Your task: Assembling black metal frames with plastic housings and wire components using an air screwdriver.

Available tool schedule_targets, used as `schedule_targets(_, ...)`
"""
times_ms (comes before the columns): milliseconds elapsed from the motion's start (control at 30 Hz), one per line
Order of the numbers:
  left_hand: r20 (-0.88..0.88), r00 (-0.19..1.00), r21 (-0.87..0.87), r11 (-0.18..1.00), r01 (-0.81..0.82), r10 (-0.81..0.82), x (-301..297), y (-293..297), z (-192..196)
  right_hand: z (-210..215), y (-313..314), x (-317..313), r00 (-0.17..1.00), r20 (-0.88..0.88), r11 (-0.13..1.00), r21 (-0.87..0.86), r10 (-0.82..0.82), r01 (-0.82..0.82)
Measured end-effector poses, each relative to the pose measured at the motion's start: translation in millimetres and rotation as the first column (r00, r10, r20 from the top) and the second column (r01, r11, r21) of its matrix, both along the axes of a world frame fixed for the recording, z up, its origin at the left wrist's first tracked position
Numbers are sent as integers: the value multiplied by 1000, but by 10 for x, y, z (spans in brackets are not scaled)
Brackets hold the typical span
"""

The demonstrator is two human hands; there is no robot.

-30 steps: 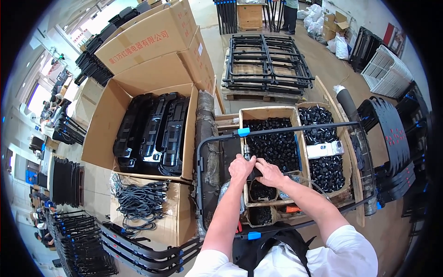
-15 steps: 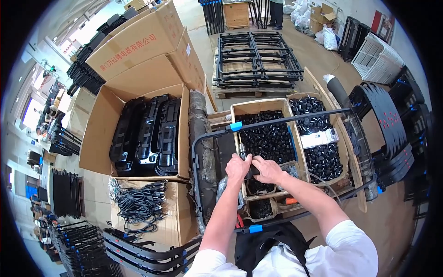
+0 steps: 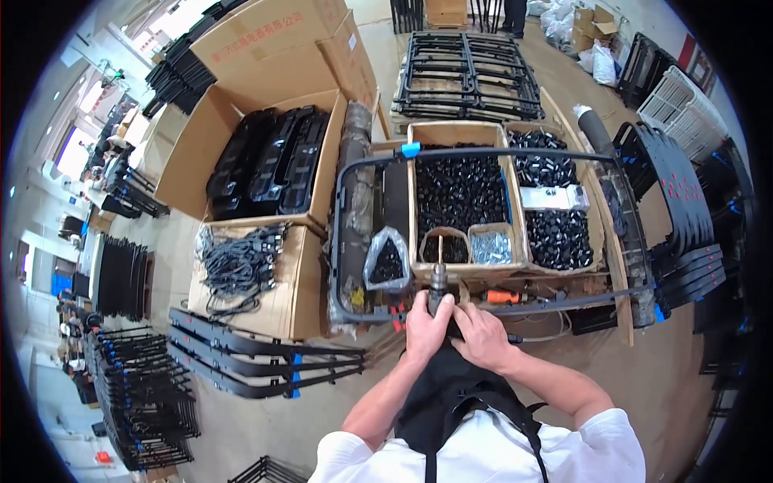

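Observation:
In front of my body, my left hand and my right hand are both closed around a drill with a silver chuck. Its thin long bit points away from me, over the near edge of the bins; the drill's body is mostly hidden by my fingers. Beneath and beyond it, a black tubular frame with blue clips lies across the bins. Inside the frame is a wooden box of black knob-like parts, with small tubs of black pieces and silver screws at its near end.
To the left stand a cardboard carton of black plastic housings and a pile of black cables. Curved black tubes lie below them. An orange-handled tool rests right of my hands. More frames are stacked on a pallet beyond.
Both hands have drawn the drill back toward my body, from over the bins to the frame's near side. The view has shifted, so the bins' near tubs now show fully.

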State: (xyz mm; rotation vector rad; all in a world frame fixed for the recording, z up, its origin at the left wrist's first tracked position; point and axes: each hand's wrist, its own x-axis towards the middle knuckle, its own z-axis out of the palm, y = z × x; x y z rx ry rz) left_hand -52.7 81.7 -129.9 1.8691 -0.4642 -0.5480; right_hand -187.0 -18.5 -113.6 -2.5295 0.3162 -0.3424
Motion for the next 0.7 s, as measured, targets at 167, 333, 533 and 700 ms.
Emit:
schedule_targets(167, 0, 999, 62, 997, -50, 50, -834, 875, -320, -384, 658, -721, 996, -6, 991, 97, 88, -87)
schedule_targets(333, -68, 989, 172, 978, -116, 129, -1153, 1383, -845, -917, 1038, -964, 967, -141, 969, 154, 213, -191)
schedule_targets(533, -223, 941, 134, 964, -228, 253, -1013, 1625, -1452, -984, 1244, -769, 932, -273, 966, 169, 237, -197)
schedule_targets(700, -203, 959, 196, 968, -160, 199, -790, 1516, -1198, -1030, 1271, -609, 934, -304, 975, 171, 189, -142)
